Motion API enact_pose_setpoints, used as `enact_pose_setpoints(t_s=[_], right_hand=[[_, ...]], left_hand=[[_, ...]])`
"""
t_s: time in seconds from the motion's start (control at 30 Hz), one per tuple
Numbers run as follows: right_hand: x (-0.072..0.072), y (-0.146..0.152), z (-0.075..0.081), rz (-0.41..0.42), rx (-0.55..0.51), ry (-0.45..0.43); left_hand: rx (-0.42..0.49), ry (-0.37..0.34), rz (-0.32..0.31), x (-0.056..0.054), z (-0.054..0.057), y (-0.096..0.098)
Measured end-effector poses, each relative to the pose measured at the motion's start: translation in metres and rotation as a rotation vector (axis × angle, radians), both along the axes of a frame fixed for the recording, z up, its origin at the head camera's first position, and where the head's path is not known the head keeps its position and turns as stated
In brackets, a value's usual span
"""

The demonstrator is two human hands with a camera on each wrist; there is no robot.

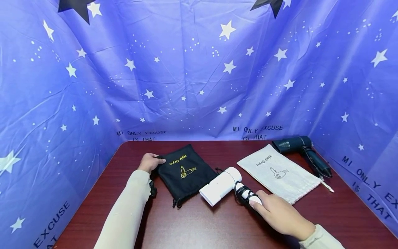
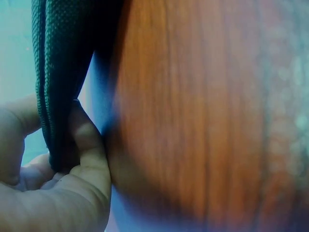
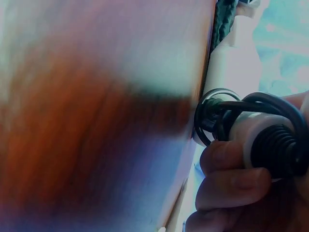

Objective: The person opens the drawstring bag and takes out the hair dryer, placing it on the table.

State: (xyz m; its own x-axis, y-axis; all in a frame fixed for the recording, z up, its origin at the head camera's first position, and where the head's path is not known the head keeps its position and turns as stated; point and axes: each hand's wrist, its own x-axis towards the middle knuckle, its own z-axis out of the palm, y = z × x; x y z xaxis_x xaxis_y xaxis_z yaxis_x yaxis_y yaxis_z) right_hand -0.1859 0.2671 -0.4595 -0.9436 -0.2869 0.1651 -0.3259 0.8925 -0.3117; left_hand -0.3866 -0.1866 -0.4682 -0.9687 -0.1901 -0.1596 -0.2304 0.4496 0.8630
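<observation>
My left hand (image 1: 150,162) pinches the far left corner of a black drawstring bag (image 1: 199,173) printed "Hair Dryer" in yellow. In the left wrist view the bag's dark edge (image 2: 60,87) runs between thumb and fingers. My right hand (image 1: 278,212) grips the handle of a white hair dryer (image 1: 219,186), its black cord (image 1: 244,192) wound around the handle. The dryer's nozzle points left, beside the near right edge of the black bag. In the right wrist view the fingers (image 3: 231,186) curl around the handle by the ribbed cord sleeve (image 3: 275,150).
A white drawstring bag (image 1: 276,173) printed "Hair Dryer" lies flat at the right. Behind it sits a dark hair dryer (image 1: 293,144), its handle pointing toward the near right. Blue star-patterned curtains (image 1: 186,69) enclose the back and sides of the reddish-brown table (image 1: 174,228).
</observation>
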Motion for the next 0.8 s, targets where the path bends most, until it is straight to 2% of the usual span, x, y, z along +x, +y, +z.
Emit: enact_pose_setpoints(t_s=[0.4, 0.8], right_hand=[[-0.008, 0.001, 0.004, -0.033, -0.030, -0.001], [-0.023, 0.000, 0.001, -0.051, -0.082, 0.023]], left_hand=[[0.025, 0.002, -0.007, 0.004, 0.004, 0.002], [0.034, 0.028, -0.009, 0.006, 0.003, 0.000]])
